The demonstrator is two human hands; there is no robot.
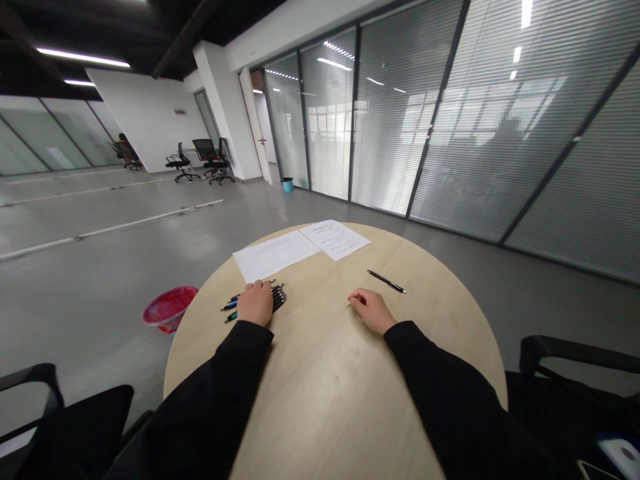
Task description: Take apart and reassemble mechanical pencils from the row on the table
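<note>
My left hand [256, 302] rests on a bunch of several pens [277, 297] lying on the round wooden table [325, 373], its fingers curled over them. My right hand [369, 309] lies on the bare tabletop with the fingers loosely curled and nothing visible in it. A single dark pen [387, 281] lies apart, a little beyond my right hand. Two sheets of paper lie at the table's far edge: a blank one [275, 254] on the left and a printed one [336, 239] on the right.
Black chairs stand at the lower left [60, 413] and lower right [570, 373]. A red basin [169, 308] sits on the grey floor left of the table. Glass walls with blinds [475, 120] run along the right. Office chairs [210, 160] stand far back.
</note>
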